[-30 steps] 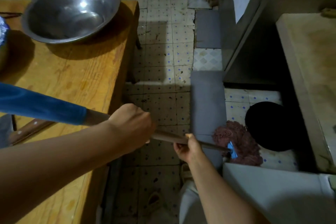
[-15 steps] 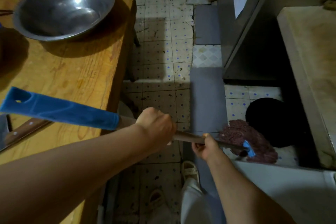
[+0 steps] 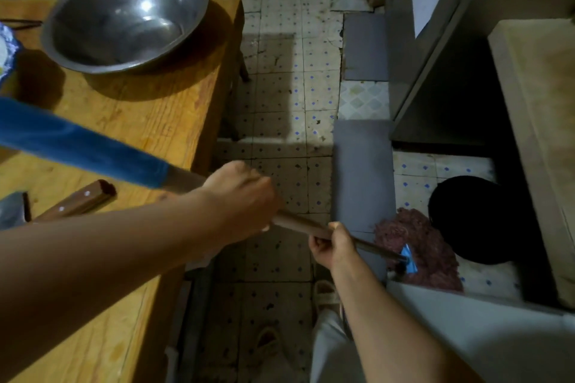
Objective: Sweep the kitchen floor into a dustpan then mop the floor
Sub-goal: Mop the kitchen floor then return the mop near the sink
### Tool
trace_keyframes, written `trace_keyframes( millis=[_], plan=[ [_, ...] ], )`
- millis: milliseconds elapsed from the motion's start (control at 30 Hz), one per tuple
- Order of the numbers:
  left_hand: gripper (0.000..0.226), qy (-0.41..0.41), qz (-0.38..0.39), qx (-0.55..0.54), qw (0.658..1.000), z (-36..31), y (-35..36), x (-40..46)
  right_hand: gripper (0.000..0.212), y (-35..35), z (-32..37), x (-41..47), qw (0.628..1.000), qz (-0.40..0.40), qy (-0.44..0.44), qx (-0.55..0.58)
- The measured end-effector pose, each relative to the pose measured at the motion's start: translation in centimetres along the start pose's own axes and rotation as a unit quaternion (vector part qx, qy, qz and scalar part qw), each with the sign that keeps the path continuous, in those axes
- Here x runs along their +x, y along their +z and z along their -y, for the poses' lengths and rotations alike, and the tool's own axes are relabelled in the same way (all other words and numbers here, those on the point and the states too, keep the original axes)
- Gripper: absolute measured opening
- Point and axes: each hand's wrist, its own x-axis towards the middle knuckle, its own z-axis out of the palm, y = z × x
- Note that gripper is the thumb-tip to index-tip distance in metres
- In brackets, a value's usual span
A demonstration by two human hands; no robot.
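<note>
A mop with a brown wooden handle [image 3: 298, 225] and a blue grip end [image 3: 77, 143] slants from upper left down to lower right. Its purple-pink stringy head [image 3: 429, 246] rests on the white, blue-dotted tiles [image 3: 413, 183] beside a black round object [image 3: 466, 221]. My left hand [image 3: 239, 196] is shut around the handle higher up. Lower down, close to the mop head, my right hand [image 3: 334, 246] also grips the handle. The tiled floor [image 3: 280, 102] of the aisle is spotted with dark marks.
A wooden table [image 3: 140, 121] on the left carries a steel bowl [image 3: 124, 15] and a brown-handled knife [image 3: 77, 200]. Grey slabs [image 3: 362, 171] lie along the aisle's right side. A metal cabinet [image 3: 435, 71] and a pale counter [image 3: 535, 121] stand on the right. My sandalled foot [image 3: 326, 295] is below.
The mop head has slid back and forth on the tiles beside the black object, and both hands moved with the handle. The blue grip end has swung left past the frame edge.
</note>
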Motion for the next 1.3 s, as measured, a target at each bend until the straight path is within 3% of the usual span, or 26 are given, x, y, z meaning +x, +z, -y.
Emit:
trace_keyframes(
  millis=[133, 200, 433, 600, 733, 867, 1133, 1300],
  plan=[
    [0.024, 0.017, -0.011, 0.02, 1.0, -2.1, -1.0, 2.3, 0.029, -1.7, 2.9, 1.2, 0.998, -0.038, -0.038, -0.012],
    [0.023, 0.021, 0.006, -0.019, 1.0, -3.8, -0.6, 2.7, 0.029, -3.2, 3.7, 2.2, 0.996, -0.063, -0.049, -0.028],
    [0.036, 0.0, 0.045, -0.093, 0.995, -2.5, 1.4, 0.4, 0.021, -3.0, 1.2, 2.6, 0.995, -0.05, -0.037, -0.079],
    [0.038, -0.041, 0.031, -0.069, 0.996, 0.3, 1.6, -3.3, 0.018, 0.1, -1.6, 0.6, 0.991, -0.02, 0.001, -0.134],
    [0.036, -0.074, 0.047, -0.111, 0.99, 2.6, 1.8, -7.3, 0.019, 3.4, -4.3, -1.4, 0.984, 0.005, 0.02, -0.178],
    [0.034, -0.104, 0.019, -0.112, 0.988, 3.6, 2.3, -9.7, 0.028, 5.9, -5.6, -3.1, 0.978, 0.025, 0.023, -0.208],
    [0.03, -0.171, -0.022, -0.117, 0.978, 4.6, 2.0, -10.6, 0.034, 10.2, -4.6, -4.2, 0.956, 0.028, -0.006, -0.29],
    [0.031, -0.207, -0.001, -0.168, 0.964, 5.7, 0.8, -9.2, 0.024, 13.1, -2.4, -4.3, 0.939, 0.048, -0.015, -0.34]
  ],
)
